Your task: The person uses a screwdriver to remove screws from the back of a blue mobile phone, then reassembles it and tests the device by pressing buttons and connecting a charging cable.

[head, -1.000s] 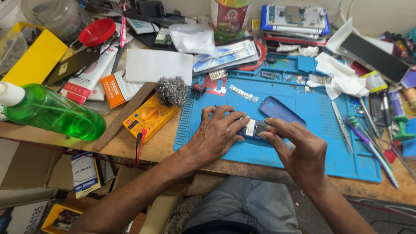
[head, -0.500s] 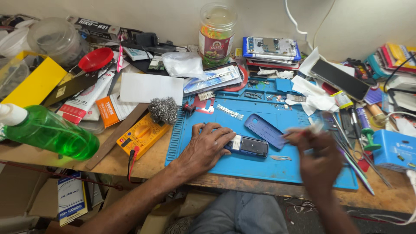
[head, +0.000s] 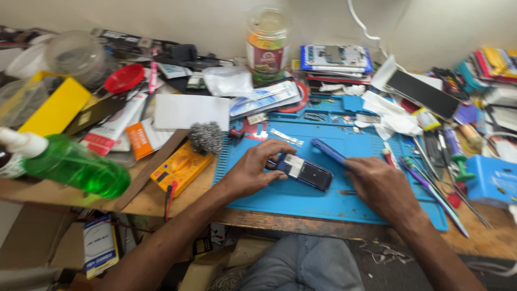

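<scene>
A small dark phone lies open-backed on the blue work mat. My left hand grips its left end, fingers curled over the top edge. My right hand rests on the mat just right of the phone; its fingers touch a blue back cover that lies tilted beside the phone. Whether that hand pinches the cover is hidden by the knuckles.
A yellow multimeter and a steel-wool ball sit left of the mat. A green bottle lies at the far left. Screwdrivers and tweezers are on the right, beside a blue box. A jar stands at the back.
My right hand came back from the tools on the right and now rests by the blue cover. The left hand kept hold of the phone. The view shifted slightly.
</scene>
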Demonstrator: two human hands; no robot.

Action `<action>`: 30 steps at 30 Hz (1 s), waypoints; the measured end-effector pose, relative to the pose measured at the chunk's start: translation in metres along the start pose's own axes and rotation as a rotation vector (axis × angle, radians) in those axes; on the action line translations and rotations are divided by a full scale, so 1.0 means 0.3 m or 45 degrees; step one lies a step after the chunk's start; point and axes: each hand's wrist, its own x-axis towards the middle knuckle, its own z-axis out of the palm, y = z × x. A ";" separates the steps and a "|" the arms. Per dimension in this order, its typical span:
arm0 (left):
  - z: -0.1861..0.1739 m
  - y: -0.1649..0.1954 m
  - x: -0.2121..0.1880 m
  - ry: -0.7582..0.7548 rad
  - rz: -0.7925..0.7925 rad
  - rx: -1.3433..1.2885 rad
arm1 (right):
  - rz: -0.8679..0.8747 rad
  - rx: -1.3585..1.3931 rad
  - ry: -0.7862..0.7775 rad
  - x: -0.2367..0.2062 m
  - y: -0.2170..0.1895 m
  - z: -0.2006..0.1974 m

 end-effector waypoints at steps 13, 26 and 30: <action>-0.002 -0.072 -0.022 -0.112 -0.086 -0.610 | 0.778 1.199 -0.345 0.016 -0.033 0.080; 0.041 -0.063 -0.001 0.030 -0.216 -0.615 | 0.531 0.145 -0.444 0.046 -0.156 -0.021; 0.026 -0.071 0.029 0.042 -0.097 -0.821 | 0.557 0.895 -0.393 0.050 -0.090 0.007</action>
